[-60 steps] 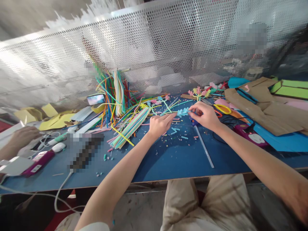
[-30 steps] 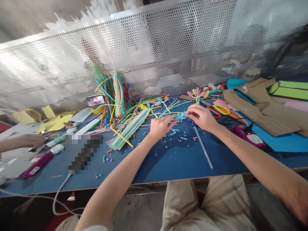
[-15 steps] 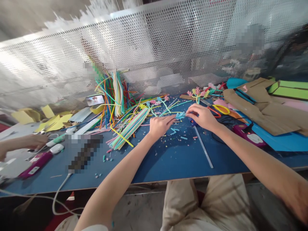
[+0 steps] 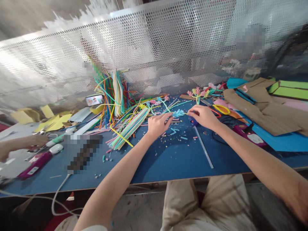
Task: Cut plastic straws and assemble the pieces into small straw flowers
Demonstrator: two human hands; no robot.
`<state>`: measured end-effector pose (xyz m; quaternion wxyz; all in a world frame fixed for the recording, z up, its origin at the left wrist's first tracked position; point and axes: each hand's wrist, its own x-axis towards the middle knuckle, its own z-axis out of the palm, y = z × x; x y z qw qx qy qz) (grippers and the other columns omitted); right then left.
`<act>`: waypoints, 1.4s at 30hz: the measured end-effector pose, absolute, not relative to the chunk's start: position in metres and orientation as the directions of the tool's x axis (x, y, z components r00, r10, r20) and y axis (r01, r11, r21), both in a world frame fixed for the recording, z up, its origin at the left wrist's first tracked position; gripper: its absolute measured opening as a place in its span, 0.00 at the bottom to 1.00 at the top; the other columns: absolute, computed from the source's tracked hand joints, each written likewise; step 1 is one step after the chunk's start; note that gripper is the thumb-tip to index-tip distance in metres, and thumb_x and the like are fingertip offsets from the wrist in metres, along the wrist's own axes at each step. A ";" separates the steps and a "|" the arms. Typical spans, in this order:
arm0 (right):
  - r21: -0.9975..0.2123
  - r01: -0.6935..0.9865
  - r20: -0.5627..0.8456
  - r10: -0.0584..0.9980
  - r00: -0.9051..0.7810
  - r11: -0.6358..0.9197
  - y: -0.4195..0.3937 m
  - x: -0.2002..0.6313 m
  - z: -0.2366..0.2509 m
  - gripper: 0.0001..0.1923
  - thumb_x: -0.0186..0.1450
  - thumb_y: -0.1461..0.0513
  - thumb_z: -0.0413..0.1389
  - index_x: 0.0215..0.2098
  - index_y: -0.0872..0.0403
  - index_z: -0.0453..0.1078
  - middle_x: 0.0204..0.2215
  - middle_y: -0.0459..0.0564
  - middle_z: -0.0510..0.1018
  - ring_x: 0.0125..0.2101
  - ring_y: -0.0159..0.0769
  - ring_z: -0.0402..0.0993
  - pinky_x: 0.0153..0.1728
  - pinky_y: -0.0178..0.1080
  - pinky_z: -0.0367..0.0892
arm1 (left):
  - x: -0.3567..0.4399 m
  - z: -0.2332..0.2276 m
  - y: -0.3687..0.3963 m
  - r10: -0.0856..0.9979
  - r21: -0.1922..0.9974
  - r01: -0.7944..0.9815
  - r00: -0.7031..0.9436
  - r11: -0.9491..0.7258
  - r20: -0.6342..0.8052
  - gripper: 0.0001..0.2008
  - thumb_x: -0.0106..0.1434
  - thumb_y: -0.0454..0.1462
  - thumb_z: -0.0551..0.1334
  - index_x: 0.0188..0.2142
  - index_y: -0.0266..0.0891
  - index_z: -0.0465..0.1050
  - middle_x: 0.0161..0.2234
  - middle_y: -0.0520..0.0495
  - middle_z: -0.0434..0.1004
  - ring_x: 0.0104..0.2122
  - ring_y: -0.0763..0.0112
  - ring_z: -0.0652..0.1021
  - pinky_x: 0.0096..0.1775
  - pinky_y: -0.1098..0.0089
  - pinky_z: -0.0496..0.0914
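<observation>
Right hand pinches one end of a blue fuzzy sprig; left hand (grip unclear) is at the other.

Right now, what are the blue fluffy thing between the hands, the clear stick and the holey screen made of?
Blue fluffy thing: probably fuzzy pipe cleaner, matte with feathery edges.
Clear stick: likely smooth plastic or glue, being translucent and shiny.
Holey screen: seemingly metal, silvery and glinting around its holes.

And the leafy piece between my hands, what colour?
The leafy piece is light blue, clearest in the head view.
</observation>
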<state>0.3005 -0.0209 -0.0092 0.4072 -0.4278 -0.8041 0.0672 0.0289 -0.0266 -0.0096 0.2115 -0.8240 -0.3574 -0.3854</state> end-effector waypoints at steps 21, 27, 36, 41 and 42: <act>-0.432 0.565 0.649 0.677 -0.347 0.703 -0.034 0.286 -0.006 0.16 0.69 0.49 0.56 0.33 0.51 0.77 0.34 0.49 0.80 0.27 0.34 0.71 0.30 0.40 0.66 | 0.033 -0.008 -0.030 0.421 -0.087 0.735 0.477 -0.673 0.771 0.12 0.70 0.44 0.60 0.46 0.44 0.79 0.36 0.48 0.85 0.32 0.69 0.82 0.34 0.69 0.69; -0.459 0.562 0.738 0.648 -0.191 0.688 -0.035 0.290 -0.003 0.14 0.71 0.53 0.54 0.37 0.50 0.78 0.36 0.51 0.82 0.31 0.38 0.75 0.31 0.41 0.68 | 0.028 -0.006 -0.026 0.435 -0.083 0.758 0.456 -0.647 0.776 0.11 0.70 0.43 0.60 0.45 0.44 0.80 0.35 0.48 0.85 0.32 0.68 0.83 0.33 0.69 0.68; -0.609 0.602 0.750 0.621 0.226 0.516 -0.023 0.301 -0.004 0.14 0.68 0.51 0.56 0.40 0.52 0.78 0.36 0.50 0.83 0.26 0.37 0.74 0.29 0.40 0.69 | 0.026 -0.004 -0.024 0.573 -0.017 0.817 0.419 -0.576 0.704 0.14 0.72 0.44 0.56 0.49 0.45 0.77 0.40 0.48 0.84 0.40 0.64 0.81 0.41 0.66 0.68; -0.657 0.567 0.722 0.629 0.287 0.496 -0.020 0.304 -0.004 0.16 0.68 0.50 0.55 0.38 0.52 0.78 0.32 0.51 0.83 0.26 0.37 0.75 0.29 0.39 0.69 | 0.020 0.004 -0.020 0.677 -0.003 0.895 0.340 -0.446 0.653 0.14 0.72 0.43 0.55 0.51 0.47 0.76 0.45 0.48 0.83 0.46 0.59 0.78 0.47 0.61 0.66; -0.664 0.555 0.716 0.641 0.278 0.501 -0.020 0.304 -0.004 0.17 0.69 0.50 0.54 0.38 0.52 0.78 0.31 0.50 0.83 0.25 0.37 0.74 0.28 0.39 0.68 | 0.017 0.006 -0.019 0.697 -0.014 0.908 0.331 -0.419 0.636 0.14 0.72 0.42 0.55 0.51 0.47 0.76 0.45 0.48 0.83 0.46 0.57 0.78 0.47 0.59 0.66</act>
